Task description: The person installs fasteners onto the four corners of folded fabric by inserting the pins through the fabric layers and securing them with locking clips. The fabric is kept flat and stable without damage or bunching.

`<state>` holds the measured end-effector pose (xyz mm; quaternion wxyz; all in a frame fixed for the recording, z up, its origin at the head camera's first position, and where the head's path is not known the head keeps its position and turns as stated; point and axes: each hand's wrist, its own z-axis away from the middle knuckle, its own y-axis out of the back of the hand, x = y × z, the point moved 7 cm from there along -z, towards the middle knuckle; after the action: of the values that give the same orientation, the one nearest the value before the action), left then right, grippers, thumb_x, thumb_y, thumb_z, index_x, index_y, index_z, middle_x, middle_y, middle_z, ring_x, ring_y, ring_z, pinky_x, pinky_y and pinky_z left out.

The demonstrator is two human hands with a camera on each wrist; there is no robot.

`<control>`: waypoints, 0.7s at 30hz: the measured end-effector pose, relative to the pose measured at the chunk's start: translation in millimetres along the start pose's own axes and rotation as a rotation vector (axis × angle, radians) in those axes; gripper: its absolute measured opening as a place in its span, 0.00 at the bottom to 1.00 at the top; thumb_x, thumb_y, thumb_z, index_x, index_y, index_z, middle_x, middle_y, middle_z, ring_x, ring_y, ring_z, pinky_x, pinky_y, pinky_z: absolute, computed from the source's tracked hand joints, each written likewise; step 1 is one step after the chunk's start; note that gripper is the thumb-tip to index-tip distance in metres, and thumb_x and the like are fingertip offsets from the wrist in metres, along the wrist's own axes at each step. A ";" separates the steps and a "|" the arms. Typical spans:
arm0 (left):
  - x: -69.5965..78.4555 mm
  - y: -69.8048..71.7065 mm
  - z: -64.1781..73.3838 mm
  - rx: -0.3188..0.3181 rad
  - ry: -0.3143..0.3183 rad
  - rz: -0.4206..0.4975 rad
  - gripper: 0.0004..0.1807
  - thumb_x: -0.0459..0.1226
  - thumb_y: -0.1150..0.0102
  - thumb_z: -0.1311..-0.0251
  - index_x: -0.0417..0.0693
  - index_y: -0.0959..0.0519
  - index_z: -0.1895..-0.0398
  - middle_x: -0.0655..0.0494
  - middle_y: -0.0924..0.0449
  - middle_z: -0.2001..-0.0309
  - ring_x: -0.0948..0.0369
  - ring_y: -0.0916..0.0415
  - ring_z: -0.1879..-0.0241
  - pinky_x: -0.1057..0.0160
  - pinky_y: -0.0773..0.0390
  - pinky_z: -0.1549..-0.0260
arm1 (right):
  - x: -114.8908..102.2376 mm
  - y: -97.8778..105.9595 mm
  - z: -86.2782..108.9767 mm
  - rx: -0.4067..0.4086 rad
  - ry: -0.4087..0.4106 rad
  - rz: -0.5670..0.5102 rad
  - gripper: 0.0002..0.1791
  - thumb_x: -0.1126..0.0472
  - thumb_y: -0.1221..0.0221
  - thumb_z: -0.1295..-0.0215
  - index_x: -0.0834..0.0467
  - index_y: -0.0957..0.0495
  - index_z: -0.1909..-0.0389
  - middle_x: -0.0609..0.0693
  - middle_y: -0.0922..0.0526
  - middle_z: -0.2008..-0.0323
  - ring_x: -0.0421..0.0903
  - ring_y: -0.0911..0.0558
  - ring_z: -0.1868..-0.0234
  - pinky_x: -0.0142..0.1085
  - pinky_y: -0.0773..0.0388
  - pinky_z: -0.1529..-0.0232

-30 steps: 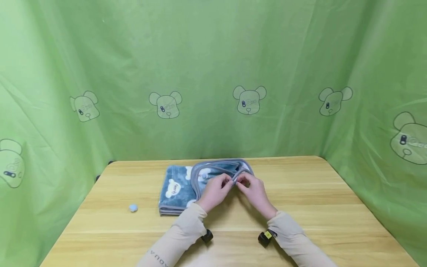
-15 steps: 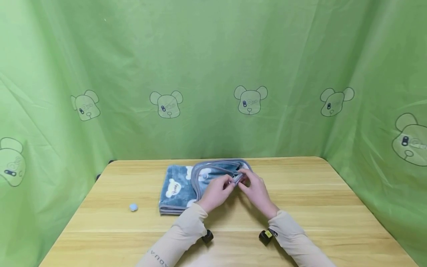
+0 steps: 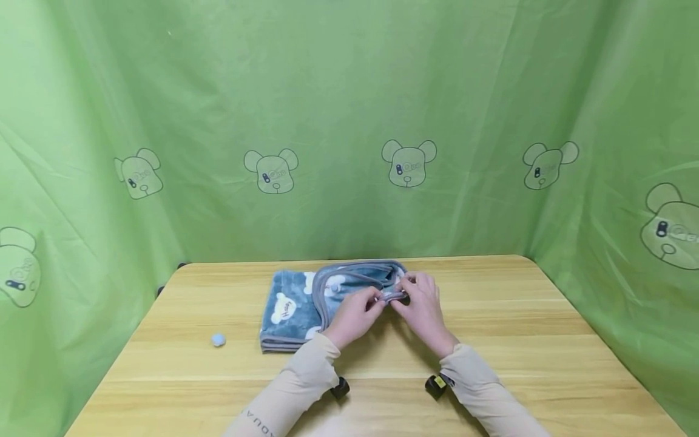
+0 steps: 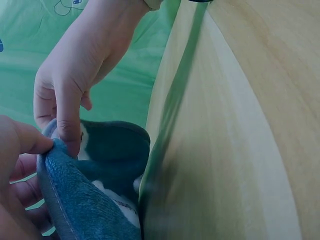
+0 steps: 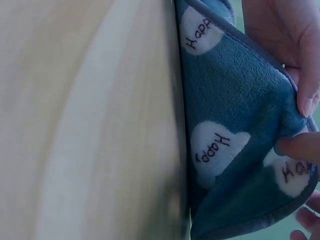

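A folded teal fleece blanket [image 3: 297,306] with grey trim and white patches lettered "Happy" lies near the table's far edge. Its right part is lifted in an open fold. My left hand [image 3: 357,312] pinches the trim between thumb and forefinger at the fold's near side. Close by on the right, my right hand [image 3: 423,309] pinches the same edge. In the left wrist view, a stretch of trim [image 4: 47,185] runs from my left fingertips. The right wrist view shows the blanket's lettered face [image 5: 235,115], dented under my right thumb [image 5: 300,147].
A small pale blue ball [image 3: 218,340] sits on the wooden table [image 3: 180,388] left of the blanket. A small pale blue round piece [image 3: 335,287] shows on the blanket. Green curtains [image 3: 338,91] with bear prints surround the table's back and sides.
My right hand has shifted slightly right and turned the pinched edge, now lying flatter between the hands. My left hand has hardly moved, and the rest of the blanket stays put.
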<state>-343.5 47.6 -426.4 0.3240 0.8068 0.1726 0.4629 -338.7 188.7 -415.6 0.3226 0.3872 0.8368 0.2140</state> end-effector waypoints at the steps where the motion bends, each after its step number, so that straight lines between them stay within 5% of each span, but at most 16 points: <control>1: -0.4 0.1 0.1 0.000 0.001 0.002 0.04 0.40 0.43 0.34 0.51 0.20 0.64 0.62 0.26 0.76 0.70 0.34 0.76 0.73 0.33 0.75 | -0.5 -0.1 0.1 -0.006 0.001 0.001 0.15 0.64 0.25 0.60 0.57 0.21 0.73 0.57 0.19 0.59 0.57 0.26 0.54 0.47 0.36 0.55; 10: 1.8 2.4 -0.6 -0.039 0.000 0.013 0.04 0.40 0.43 0.34 0.51 0.21 0.62 0.62 0.28 0.77 0.70 0.36 0.77 0.73 0.34 0.77 | 0.9 -3.1 0.5 -0.048 -0.015 -0.043 0.12 0.70 0.29 0.56 0.58 0.22 0.72 0.53 0.14 0.74 0.49 0.18 0.74 0.44 0.28 0.66; 21: 4.7 15.4 11.4 -0.166 -0.026 -0.025 0.15 0.39 0.43 0.35 0.50 0.25 0.46 0.58 0.19 0.67 0.70 0.27 0.72 0.72 0.27 0.71 | -6.7 -1.7 0.7 -0.071 0.110 -0.089 0.12 0.69 0.29 0.54 0.56 0.16 0.67 0.51 0.12 0.66 0.51 0.15 0.64 0.43 0.27 0.64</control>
<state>-331.6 34.9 -417.1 0.3977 0.7811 0.1395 0.4608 -335.8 182.4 -414.6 0.2987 0.3257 0.8615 0.2502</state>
